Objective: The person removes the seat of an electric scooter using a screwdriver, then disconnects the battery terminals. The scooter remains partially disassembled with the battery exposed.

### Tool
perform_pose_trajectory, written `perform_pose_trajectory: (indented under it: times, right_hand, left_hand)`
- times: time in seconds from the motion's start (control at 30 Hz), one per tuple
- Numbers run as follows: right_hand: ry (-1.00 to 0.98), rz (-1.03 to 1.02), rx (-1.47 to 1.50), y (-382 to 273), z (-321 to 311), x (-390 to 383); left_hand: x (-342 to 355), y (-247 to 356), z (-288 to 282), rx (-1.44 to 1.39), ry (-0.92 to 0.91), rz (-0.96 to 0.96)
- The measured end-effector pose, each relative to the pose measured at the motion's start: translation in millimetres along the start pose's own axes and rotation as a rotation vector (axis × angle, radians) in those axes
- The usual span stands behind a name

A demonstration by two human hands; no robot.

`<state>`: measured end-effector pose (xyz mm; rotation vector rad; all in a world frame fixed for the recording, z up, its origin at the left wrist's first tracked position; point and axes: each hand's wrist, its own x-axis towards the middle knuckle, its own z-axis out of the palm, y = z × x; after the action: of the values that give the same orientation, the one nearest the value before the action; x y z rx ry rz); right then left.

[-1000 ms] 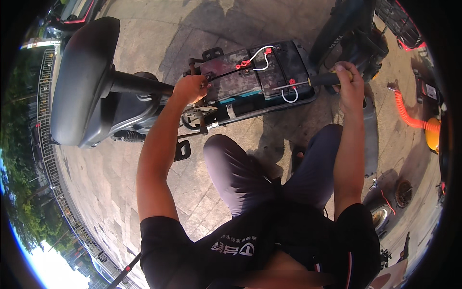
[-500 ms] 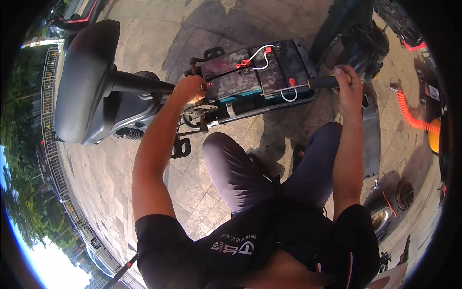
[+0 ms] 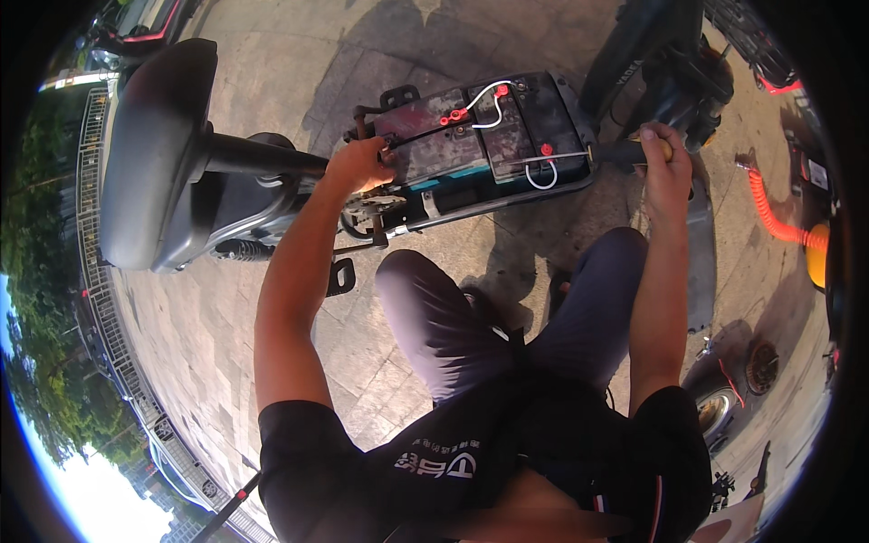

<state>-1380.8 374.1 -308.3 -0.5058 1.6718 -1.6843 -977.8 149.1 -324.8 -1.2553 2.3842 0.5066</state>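
An electric scooter's open tray holds several dark batteries (image 3: 416, 156) side by side. Short white wires (image 3: 493, 107) join terminals with red covers (image 3: 501, 90). My right hand (image 3: 665, 176) grips the black-and-yellow handle of a screwdriver (image 3: 617, 152). Its long shaft points left across the right-hand batteries, close to a red-covered terminal (image 3: 546, 149). Curled at the left end of the batteries, beside the crank, is my left hand (image 3: 360, 167). Its fingertips are bent down and closed there; what they hold, if anything, is hidden.
The scooter's black seat (image 3: 158, 154) stands at the left, a pedal (image 3: 341, 277) below the tray. A grey cover panel (image 3: 699, 262) lies on the paving to my right. Beyond it are an orange coiled hose (image 3: 765, 208) and a wheel (image 3: 720, 412).
My right hand and the screwdriver have shifted slightly right. My left hand stays at the same end of the batteries, its fingers a little changed in pose. The view has moved slightly.
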Motion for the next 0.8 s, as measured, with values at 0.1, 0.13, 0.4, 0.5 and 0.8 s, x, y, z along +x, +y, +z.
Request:
perform_pose_trajectory:
  times: [0.1, 0.13, 0.4, 0.5, 0.8]
  right_hand:
    - [0.003, -0.269, -0.095, -8.5, 30.3, 7.5]
    - [-0.026, -0.377, -0.142, -11.7, 43.7, 11.3]
    - [-0.250, -0.766, -0.458, -31.5, 140.2, 32.9]
    - [-0.300, -0.819, -0.583, -35.0, 160.8, 40.7]
    - [-0.369, -0.952, -0.669, -31.3, 185.7, 46.7]
  left_hand:
    - [1.4, 0.6, -0.6, -0.124, 0.093, -0.067]
    - [4.0, 2.2, -0.5, -0.197, 0.092, -0.086]
    - [59.7, 62.7, 25.6, -0.427, 0.404, 0.042]
    - [72.3, 81.3, 35.9, -0.481, 0.445, -0.028]
    - [70.3, 87.2, 49.1, -0.539, 0.417, -0.081]
